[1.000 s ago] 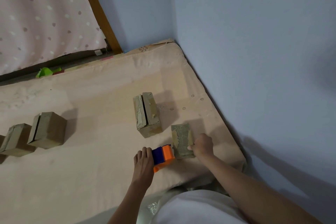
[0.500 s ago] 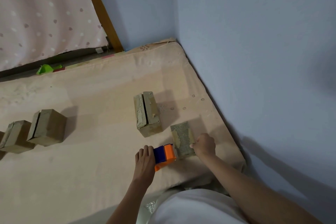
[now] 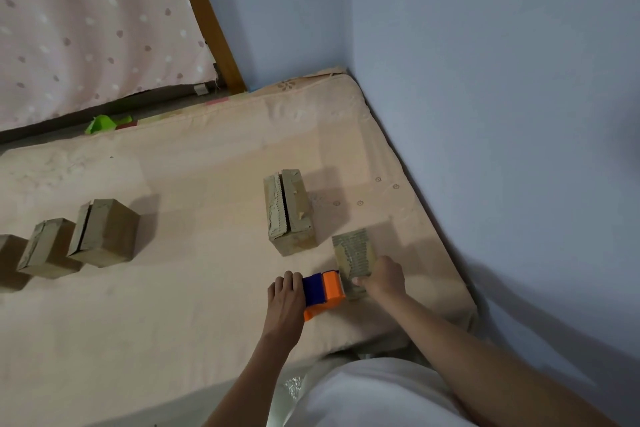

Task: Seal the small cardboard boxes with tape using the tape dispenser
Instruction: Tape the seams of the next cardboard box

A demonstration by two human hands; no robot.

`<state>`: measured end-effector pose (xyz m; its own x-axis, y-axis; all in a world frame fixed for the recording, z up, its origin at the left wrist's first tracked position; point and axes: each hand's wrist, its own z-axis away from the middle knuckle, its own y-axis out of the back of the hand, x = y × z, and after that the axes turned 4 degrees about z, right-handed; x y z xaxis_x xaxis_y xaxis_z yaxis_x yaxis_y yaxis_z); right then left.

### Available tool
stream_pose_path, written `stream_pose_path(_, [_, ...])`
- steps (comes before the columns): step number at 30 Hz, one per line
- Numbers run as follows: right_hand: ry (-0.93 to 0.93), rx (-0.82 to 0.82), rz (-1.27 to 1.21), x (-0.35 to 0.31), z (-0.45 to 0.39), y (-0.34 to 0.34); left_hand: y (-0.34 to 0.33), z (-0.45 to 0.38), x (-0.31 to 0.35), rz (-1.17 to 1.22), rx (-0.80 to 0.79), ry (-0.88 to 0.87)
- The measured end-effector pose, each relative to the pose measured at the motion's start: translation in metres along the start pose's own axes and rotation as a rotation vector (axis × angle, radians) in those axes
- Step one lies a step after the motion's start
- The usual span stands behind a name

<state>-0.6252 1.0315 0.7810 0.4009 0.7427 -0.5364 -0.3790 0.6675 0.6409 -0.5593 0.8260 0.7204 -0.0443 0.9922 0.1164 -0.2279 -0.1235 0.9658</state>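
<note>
Change: little has moved since a second ago; my hands stay where they were, the dispenser still against the box.
Left hand (image 3: pixel 284 302): I grip the blue-and-orange tape dispenser (image 3: pixel 323 292), its orange end touching the small box.
Right hand (image 3: pixel 383 277): curled on the small box (image 3: pixel 354 256), holding it down on the mattress (image 3: pixel 194 288).
Other boxes: one open box (image 3: pixel 290 215) just behind the dispenser; three more boxes (image 3: pixel 104 232) well off to its left.

Over the last second the orange-and-blue plastic tape dispenser (image 3: pixel 323 292) has edged right, up against the small flat cardboard box (image 3: pixel 354 257).
</note>
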Motion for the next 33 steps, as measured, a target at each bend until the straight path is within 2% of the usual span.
stream_pose_path(5, [-0.080, -0.024, -0.076, 0.001, -0.004, 0.002, 0.000, 0.004, -0.010, -0.038, -0.002, 0.000])
stream_pose_path(18, [-0.120, -0.001, -0.046, -0.002, -0.007, 0.000, 0.005, 0.008, -0.023, -0.013, 0.094, -0.097])
stream_pose_path(29, [-0.129, -0.002, -0.054, -0.003, -0.006, 0.002, 0.005, 0.008, -0.023, -0.024, 0.018, -0.006])
stream_pose_path(33, [-0.120, -0.008, -0.057, -0.002, -0.008, 0.001, 0.008, 0.007, -0.019, 0.075, -0.017, 0.042])
